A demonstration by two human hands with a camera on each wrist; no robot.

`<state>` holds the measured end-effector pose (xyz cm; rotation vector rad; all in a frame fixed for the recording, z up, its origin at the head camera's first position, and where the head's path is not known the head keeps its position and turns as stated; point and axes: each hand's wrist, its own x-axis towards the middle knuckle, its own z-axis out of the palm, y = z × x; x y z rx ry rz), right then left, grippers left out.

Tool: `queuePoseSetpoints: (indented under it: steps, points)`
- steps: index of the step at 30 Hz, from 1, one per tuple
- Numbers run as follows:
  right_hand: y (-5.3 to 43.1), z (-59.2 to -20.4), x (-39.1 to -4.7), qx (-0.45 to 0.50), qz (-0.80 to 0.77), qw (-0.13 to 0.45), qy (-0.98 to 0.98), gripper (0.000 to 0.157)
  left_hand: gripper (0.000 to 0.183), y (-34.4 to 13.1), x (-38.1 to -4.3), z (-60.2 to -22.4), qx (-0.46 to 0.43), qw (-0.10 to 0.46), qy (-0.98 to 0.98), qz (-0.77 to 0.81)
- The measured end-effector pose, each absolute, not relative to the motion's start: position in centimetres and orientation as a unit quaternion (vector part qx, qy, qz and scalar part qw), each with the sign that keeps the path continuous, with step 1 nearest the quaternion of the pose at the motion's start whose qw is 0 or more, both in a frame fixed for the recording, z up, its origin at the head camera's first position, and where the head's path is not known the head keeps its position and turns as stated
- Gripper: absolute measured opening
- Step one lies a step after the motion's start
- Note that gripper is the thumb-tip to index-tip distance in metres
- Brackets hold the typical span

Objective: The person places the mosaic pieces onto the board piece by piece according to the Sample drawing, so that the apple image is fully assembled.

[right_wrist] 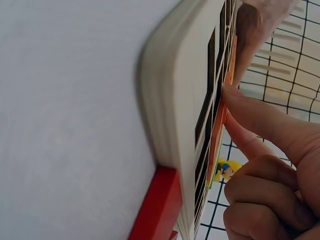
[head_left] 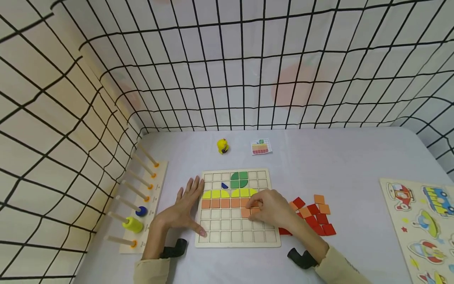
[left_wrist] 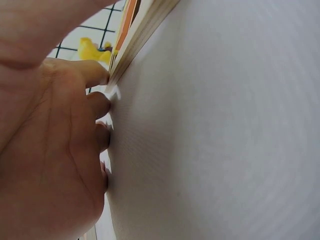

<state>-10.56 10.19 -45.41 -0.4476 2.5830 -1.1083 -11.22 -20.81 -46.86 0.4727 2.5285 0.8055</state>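
Observation:
A wooden grid board [head_left: 215, 225] lies in front of me, with green, yellow and orange pieces in its upper squares and a small blue piece [head_left: 224, 185]. My left hand [head_left: 182, 211] is spread at the board's left edge, its thumb over the lower left corner. In the left wrist view, the fingertips touch the cloth beside the board. My right hand [head_left: 274, 209] pinches an orange square tile [head_left: 255, 211] between thumb and index finger, down at the grid below the orange row. The right wrist view shows the thumb [right_wrist: 250, 110] against the orange; the tile is partly hidden.
Loose red and orange tiles [head_left: 312, 221] lie right of the board, some against its edge. A peg rack [head_left: 159, 177] stands on the left. Behind are a yellow duck figure [head_left: 222, 146] and a pattern card [head_left: 261, 146]. A picture puzzle [head_left: 400, 221] lies far right.

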Motion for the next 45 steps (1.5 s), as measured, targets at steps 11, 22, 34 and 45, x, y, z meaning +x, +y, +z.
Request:
queuePoseSetpoints:
  steps: [11, 22, 34, 45]
  points:
    - [11.4, -44.4, -10.9, -0.154, -0.396, 0.158, 0.891, 0.018, 0.157, -20.7, -11.2, -46.8, 0.173, 0.217, 0.913, 0.298]
    - [22.3, -41.7, -12.7, -0.075, -0.379, 0.134, 0.912, 0.035, 0.156, -20.6, -11.1, -46.8, 0.175, 0.218, 0.912, 0.300]
    - [29.9, -44.5, -13.3, -0.071, -0.372, 0.215, 0.900, 0.043, 0.157, -20.8, -11.0, -46.8, 0.173, 0.216, 0.912, 0.302]
    - [29.5, -45.6, -13.5, -0.056, -0.378, 0.256, 0.888, 0.040, 0.157, -20.9, -11.2, -46.9, 0.179, 0.214, 0.911, 0.305]
